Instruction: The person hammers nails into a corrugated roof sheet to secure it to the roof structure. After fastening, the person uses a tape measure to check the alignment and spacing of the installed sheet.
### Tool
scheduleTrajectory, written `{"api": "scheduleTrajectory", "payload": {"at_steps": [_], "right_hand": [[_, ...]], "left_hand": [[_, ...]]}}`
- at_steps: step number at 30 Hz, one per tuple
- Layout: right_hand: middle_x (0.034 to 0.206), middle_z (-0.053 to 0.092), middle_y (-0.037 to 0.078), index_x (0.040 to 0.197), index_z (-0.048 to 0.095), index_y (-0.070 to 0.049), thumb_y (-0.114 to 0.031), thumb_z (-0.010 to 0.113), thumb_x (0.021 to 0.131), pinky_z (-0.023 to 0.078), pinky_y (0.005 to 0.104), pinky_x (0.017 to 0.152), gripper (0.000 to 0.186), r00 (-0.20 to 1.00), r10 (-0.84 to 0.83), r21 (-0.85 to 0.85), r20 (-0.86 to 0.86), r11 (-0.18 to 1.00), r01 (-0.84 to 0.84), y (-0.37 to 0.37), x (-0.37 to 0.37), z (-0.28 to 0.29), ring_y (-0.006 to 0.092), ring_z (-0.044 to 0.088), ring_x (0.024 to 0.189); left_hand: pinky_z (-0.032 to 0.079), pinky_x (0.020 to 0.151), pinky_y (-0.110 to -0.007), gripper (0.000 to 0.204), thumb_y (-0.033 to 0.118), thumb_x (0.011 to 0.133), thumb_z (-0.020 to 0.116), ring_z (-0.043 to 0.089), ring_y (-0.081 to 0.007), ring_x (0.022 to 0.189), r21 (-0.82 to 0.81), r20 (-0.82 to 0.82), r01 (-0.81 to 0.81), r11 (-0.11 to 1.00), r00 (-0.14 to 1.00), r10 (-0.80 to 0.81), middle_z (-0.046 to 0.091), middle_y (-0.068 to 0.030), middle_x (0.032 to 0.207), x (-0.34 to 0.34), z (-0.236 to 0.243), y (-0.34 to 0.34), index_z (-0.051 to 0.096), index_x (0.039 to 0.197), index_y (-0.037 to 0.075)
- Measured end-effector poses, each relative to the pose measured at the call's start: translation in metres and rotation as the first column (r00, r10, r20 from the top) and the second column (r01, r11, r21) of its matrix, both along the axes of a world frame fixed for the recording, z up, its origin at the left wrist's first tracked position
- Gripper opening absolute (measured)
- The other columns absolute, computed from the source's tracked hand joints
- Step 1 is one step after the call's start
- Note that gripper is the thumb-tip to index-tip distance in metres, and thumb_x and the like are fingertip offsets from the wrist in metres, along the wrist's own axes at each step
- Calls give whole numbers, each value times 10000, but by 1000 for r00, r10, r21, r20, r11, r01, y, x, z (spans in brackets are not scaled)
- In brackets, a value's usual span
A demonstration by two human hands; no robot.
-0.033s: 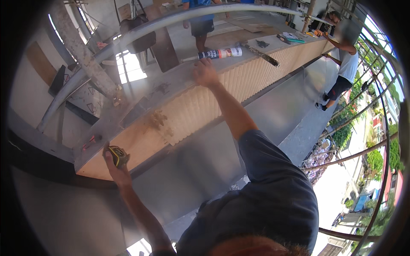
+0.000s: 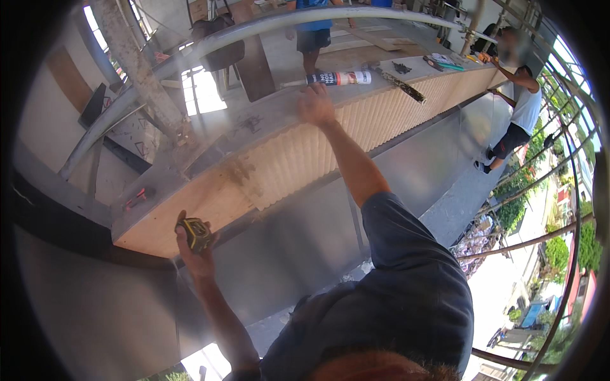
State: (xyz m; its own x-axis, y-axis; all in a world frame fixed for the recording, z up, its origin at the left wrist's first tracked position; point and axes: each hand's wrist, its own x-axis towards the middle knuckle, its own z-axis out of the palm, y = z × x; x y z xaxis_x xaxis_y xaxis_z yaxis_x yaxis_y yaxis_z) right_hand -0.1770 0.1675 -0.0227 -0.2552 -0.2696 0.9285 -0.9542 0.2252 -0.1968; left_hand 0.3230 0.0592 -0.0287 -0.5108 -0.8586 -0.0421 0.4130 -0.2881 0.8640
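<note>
A loose hold could mean a fall

The left hand [image 2: 199, 261] has its grip curled around a chunky black-and-yellow tape measure [image 2: 194, 233], near the left end of a long, flat, grey ledge [image 2: 270, 114]. If those fingers loosen, it could drop. The right hand [image 2: 316, 109] is just beside a round white-and-dark-blue tube [image 2: 338, 77]; I cannot tell if its grip pinches anything. A bump might roll the tube away.
</note>
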Motion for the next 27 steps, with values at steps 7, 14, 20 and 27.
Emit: {"api": "scheduleTrajectory", "payload": {"at_steps": [7,14,20,27], "right_hand": [[1367,498,168,1238,661,-89,-210,820,738,414,486,1079,538,614,634,122,471,642,-757,67,215,-70,386,462,1300],[1415,484,161,1409,545,-122,-309,902,675,476,473,1044,837,161,520,310,839,-214,-926,162,393,-128,365,467,1333],[1243,576,165,1313,561,-49,-323,871,692,503,475,962,746,333,642,442,690,-10,-897,163,369,-110,376,576,1164],[1168,636,218,1324,521,-13,-311,811,761,498,426,972,699,281,36,281,959,0,-960,197,330,-133,384,636,1088]], "left_hand": [[576,863,-413,506,529,1017,502,658,-286,1132,517,-169,261,815,965,-201,671,-137,1207,62,-185,231,618,1237,88],[523,1029,-395,443,277,951,671,625,-224,1203,244,-70,426,871,904,-422,630,-124,1282,102,-206,238,566,1321,56],[527,1027,-352,438,63,902,700,616,-197,1215,100,154,627,772,757,-635,627,-110,1295,72,-201,212,568,1318,22],[516,989,-376,491,187,914,723,643,-227,1149,-33,507,310,950,824,-251,668,-120,1210,33,-189,233,588,1370,64]]}}
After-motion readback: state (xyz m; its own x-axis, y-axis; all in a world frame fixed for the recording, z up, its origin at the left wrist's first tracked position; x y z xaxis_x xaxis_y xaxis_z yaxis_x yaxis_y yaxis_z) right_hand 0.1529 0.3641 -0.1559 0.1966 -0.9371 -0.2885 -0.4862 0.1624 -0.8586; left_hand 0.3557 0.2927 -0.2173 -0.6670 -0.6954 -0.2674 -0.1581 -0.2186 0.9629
